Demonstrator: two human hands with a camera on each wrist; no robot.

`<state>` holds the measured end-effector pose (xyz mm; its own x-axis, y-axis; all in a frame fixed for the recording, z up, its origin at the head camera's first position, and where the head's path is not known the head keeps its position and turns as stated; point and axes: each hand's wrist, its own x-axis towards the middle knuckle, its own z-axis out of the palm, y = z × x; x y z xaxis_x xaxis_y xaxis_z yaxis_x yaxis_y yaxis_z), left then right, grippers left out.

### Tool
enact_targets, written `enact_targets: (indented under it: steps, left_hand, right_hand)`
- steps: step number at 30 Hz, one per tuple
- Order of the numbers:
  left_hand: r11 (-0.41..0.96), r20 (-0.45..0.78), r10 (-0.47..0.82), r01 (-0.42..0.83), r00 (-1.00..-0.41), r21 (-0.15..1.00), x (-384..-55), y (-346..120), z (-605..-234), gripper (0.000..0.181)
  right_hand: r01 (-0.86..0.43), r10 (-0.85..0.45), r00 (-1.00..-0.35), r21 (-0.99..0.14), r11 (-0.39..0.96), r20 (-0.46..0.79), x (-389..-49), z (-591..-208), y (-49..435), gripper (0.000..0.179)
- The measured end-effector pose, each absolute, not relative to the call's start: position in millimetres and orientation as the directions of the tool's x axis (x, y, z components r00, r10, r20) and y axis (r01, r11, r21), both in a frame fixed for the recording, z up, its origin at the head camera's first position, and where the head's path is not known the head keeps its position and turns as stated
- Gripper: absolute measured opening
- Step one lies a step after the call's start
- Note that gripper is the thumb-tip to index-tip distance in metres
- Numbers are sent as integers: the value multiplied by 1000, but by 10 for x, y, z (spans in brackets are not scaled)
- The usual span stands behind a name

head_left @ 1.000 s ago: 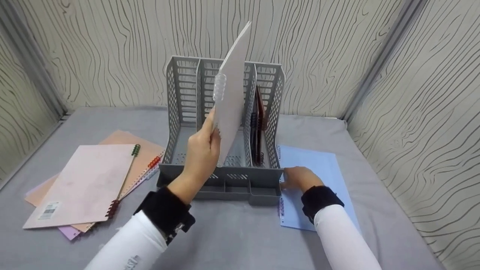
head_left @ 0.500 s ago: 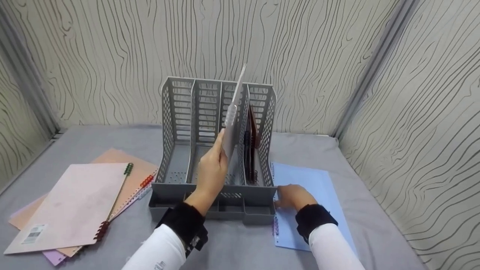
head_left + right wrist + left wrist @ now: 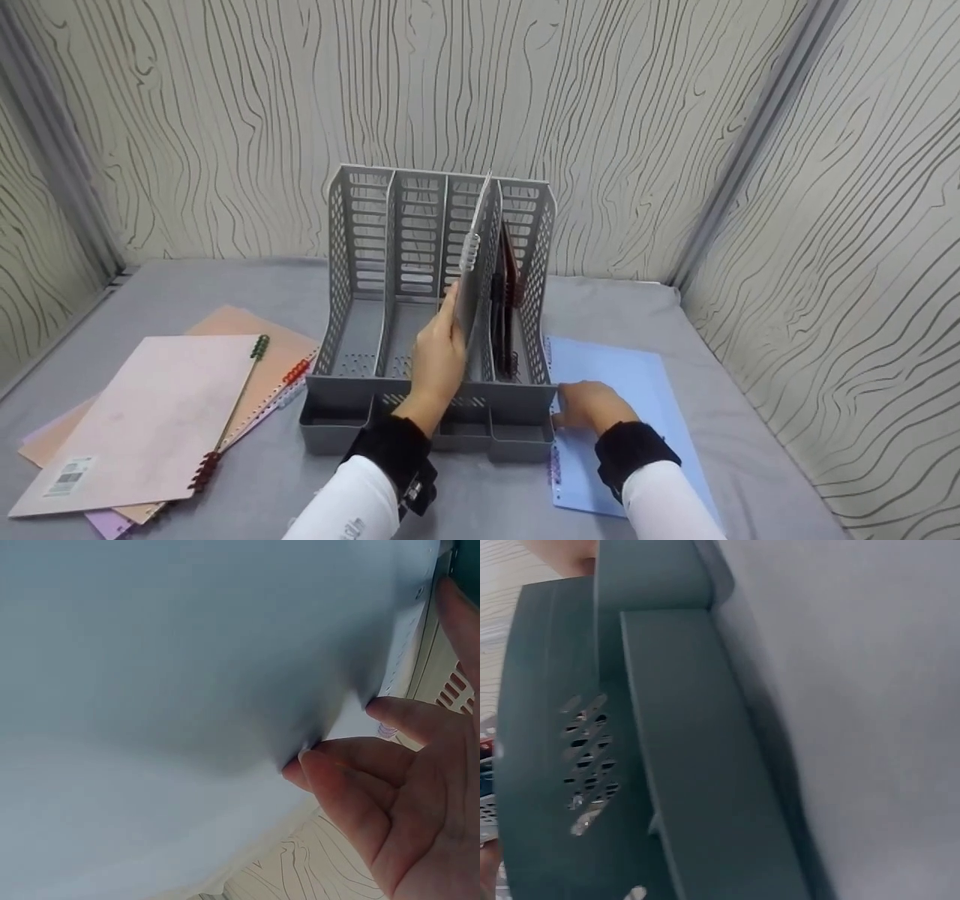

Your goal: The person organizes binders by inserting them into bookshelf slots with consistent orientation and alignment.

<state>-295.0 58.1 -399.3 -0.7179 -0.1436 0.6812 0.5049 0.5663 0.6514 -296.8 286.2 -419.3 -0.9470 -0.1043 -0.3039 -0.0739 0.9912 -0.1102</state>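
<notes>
In the head view my left hand [image 3: 441, 349] pinches a thin pale ring-bound notebook [image 3: 474, 262] with clear rings. It stands nearly upright in the second compartment from the right of a grey file organizer [image 3: 427, 391], close to the divider. My right hand [image 3: 596, 405] is at the organizer's front right corner, above a blue ring-bound notebook [image 3: 622, 360] lying on the table. In the right wrist view its bent fingertips touch the blue cover [image 3: 187, 652], and another digit reaches the organizer's edge. The left wrist view shows mostly the organizer's front panel [image 3: 547, 727].
Dark brown and black notebooks [image 3: 508, 300] stand in the organizer's rightmost compartment. Left of it lies a fanned pile with a pale pink notebook [image 3: 142, 412] on top and a peach one [image 3: 232, 322] beneath. Patterned panels [image 3: 442, 82] enclose the grey-covered table [image 3: 255, 292].
The pale notebook has come down into its compartment and turned more edge-on, my left hand lowering with it. The whole view has shifted. My right hand keeps its place at the organizer's corner.
</notes>
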Motion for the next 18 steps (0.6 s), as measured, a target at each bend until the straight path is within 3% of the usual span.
enact_targets:
  steps: [12,18]
  left_hand:
    - [582,594,-124,427,-795,692,-2992,606,-4058,59]
    - [548,542,-84,416,-836,726,-2995,584,-4062,51]
  right_hand:
    - [-123,-146,-951,-101,987,-272,-2946,-4134,2884,44]
    - [-133,-153,-952,-92,987,-266,-2951,-4134,2878,47]
